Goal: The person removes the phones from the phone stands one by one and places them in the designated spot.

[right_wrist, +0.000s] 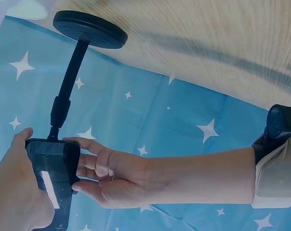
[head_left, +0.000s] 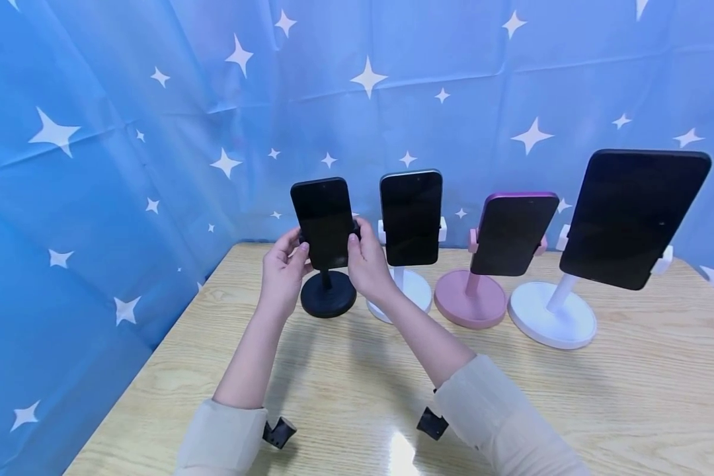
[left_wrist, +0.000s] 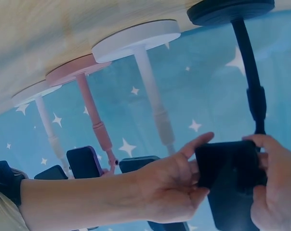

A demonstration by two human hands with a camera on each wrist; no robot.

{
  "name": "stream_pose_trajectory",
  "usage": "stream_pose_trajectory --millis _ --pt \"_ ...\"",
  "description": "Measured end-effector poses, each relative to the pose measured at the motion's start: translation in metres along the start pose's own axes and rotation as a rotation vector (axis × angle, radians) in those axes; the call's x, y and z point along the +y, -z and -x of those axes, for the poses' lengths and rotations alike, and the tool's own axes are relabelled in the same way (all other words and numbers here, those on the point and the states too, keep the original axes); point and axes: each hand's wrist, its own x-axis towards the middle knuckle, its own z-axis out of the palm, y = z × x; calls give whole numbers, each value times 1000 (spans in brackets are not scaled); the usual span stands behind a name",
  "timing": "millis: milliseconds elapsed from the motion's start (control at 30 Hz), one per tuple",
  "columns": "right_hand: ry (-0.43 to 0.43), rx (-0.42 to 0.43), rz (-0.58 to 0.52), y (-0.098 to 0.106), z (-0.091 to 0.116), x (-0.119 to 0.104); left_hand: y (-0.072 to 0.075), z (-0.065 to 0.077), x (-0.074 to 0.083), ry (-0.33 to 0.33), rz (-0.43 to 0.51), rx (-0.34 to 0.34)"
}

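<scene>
Seating, it seems, the black rectangular phone (head_left: 327, 225) in its black round-based stand (head_left: 328, 304) near the far-left corner of the wooden bench (head_left: 339, 390), left hand (head_left: 282, 272) and right hand (head_left: 370, 264) pinching its sides, careful release probably called for next!

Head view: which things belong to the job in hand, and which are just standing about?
Likely in the job:
left hand
right hand
leftmost phone
black stand

Standing about:
inner white stand, second phone
pink stand, purple-edged phone
outer white stand, rightmost device
</scene>
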Motion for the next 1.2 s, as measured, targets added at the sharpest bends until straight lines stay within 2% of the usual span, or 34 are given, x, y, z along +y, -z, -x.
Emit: stream_pose_trajectory --millis 233,433,600,933,1200 --pt "2 -24 -55 0 7 0 3 4 -3 -8 13 -11" --pt "45 -70 -73 3 13 0 8 8 -5 -33 52 -36" --pt "82 -75 -26 8 18 2 9 12 -5 -42 54 -21" --pt "159 -93 74 15 25 1 15 20 -4 -77 70 -48" --pt "178 -86 96 24 31 -6 14 26 -1 -132 183 -122"
